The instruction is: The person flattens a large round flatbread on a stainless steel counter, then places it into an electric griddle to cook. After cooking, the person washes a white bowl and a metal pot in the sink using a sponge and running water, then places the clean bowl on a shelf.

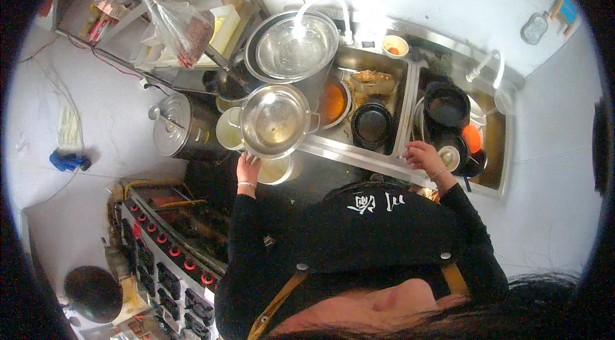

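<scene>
My left hand [249,172] is at the lower left edge of a two-handled metal pan [276,121], fingertips by its rim. Whether it grips the pan is unclear. The pan sits above a light-coloured bucket [274,173], beside another pale bucket [229,132], with a little yellowish matter on its bottom. Over the front edge of the steel double sink [365,157] hovers my right hand [425,158], its fingers loosely bent and apart, with nothing plainly held. Nearest it are a small white cup [449,157], an orange object [472,138] and a black bowl [447,104] in the right basin.
A large metal basin [298,47] stands under a white tap [347,23]. The left basin holds a black bowl [371,122], a pot of orange liquid [333,102] and a food-filled container [372,81]. A stove [168,244] and a lidded pot [172,125] are to the left.
</scene>
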